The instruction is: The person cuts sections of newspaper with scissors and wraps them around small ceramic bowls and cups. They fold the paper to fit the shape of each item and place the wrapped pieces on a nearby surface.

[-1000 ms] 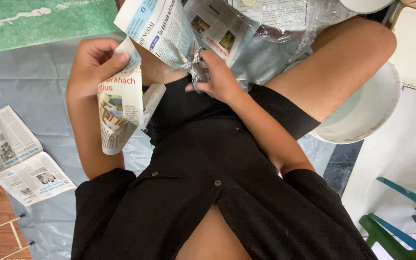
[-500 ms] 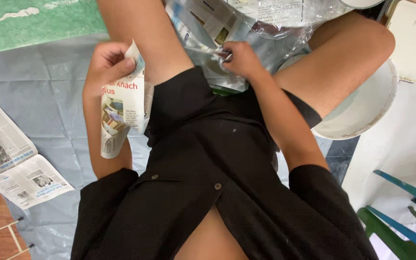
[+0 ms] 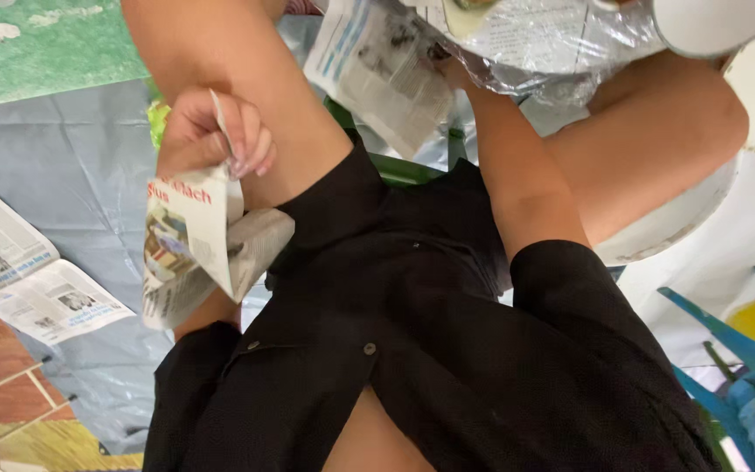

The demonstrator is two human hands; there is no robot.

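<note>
My left hand point(image 3: 213, 133) is shut on a torn piece of newspaper point(image 3: 187, 249) that hangs folded beside my left thigh. My right arm stretches forward across my lap. My right hand point(image 3: 458, 77) sits at the edge of a larger newspaper sheet point(image 3: 382, 74), with its fingers hidden behind the sheet and a crinkled clear plastic wrap point(image 3: 561, 39). Whether that hand grips anything does not show. My black shirt fills the lower middle of the view.
Loose newspaper pages point(image 3: 24, 271) lie on a grey tarp point(image 3: 63, 166) at the left, with a green mat point(image 3: 37, 44) beyond. A white basin point(image 3: 670, 232) sits under my right knee. Blue plastic chairs point(image 3: 736, 350) stand at the lower right.
My right hand has moved forward and up with the large sheet, and now sits mostly behind it. My left hand has kept the torn piece beside my thigh.
</note>
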